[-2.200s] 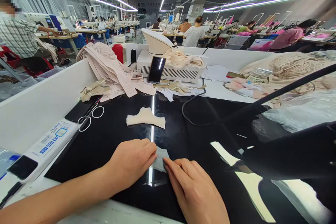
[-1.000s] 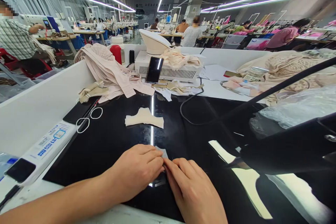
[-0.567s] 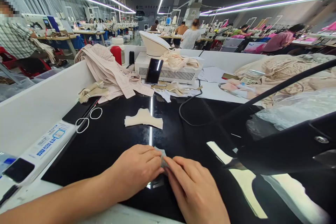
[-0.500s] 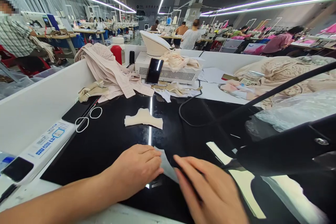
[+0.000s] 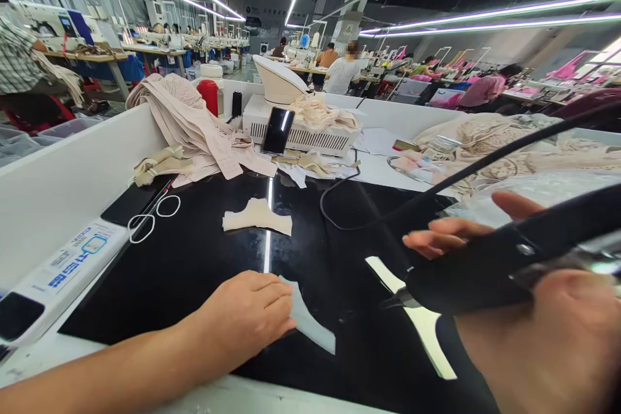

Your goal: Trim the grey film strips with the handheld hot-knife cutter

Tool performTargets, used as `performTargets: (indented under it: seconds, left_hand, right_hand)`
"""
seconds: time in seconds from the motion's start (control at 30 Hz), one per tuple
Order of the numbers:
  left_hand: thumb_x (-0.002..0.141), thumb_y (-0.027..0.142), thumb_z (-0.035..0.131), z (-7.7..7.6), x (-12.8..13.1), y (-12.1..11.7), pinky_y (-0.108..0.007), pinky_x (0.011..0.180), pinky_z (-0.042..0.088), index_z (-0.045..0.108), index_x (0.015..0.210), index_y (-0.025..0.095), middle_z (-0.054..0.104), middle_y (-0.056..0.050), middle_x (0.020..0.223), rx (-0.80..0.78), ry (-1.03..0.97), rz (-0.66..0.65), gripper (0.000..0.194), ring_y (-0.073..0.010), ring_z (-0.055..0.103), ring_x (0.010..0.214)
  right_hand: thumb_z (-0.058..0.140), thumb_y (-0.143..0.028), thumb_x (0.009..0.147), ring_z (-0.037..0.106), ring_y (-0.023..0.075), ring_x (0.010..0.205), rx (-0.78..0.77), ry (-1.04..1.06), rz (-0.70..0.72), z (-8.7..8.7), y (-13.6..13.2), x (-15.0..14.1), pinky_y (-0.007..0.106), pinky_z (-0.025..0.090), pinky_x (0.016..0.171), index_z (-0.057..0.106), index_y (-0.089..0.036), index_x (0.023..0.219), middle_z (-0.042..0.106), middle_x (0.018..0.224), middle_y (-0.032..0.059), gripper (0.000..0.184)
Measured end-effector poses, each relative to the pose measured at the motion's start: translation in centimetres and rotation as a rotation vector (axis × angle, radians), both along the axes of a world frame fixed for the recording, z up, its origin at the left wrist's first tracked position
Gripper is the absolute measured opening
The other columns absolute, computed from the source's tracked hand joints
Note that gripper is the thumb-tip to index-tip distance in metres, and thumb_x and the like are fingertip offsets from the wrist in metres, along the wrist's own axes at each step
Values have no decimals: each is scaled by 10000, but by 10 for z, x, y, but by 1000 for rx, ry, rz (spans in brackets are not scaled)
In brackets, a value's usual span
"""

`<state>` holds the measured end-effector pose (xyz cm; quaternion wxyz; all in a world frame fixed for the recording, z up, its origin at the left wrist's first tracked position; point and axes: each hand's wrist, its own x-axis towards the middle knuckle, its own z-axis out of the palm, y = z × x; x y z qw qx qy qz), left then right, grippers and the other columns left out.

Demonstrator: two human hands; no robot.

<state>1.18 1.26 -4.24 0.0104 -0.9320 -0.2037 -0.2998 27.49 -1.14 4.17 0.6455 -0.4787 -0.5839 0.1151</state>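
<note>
Your left hand [image 5: 250, 310] lies palm down with its fingers bent together over the left end of the grey piece [image 5: 315, 326], which rests flat on the black worktop [image 5: 160, 284] directly before you; whether the fingertips pinch or merely press it is hidden. Your right hand [image 5: 567, 323], blurred, lies around the black tool [image 5: 485, 265], fingers on its far side and palm on its near side; you cannot tell here whether the grip has closed. The step in hand appears to be taking hold of the tool with the piece steadied. For this, wrap the fingers fully around the tool body before bearing its weight, and place them well behind the pointed tip [image 5: 398, 299]. The tip overlies the yellow strip [image 5: 431, 339] in this view, contact being uncertain, so raise it clear rather than drag it. Leave slack in the black cord [image 5: 466, 170]. Press the piece lightly, lest its thin edge buckle; the cream piece [image 5: 257, 215] beyond the left hand lies apart and needs no attention.
</note>
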Motion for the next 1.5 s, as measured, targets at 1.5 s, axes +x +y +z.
performTargets:
  seconds: [1.5]
  left_hand:
    - [1065,254,456,1,2,0,-292,720,577,642,977,128,765,-36,1033,74,-7,11,241,-167,722,968]
  right_hand:
    - [771,-396,827,618,138,610,37,513,320,-20,31,-108,311,529,581,558,-278,1176,654,800,-44,426]
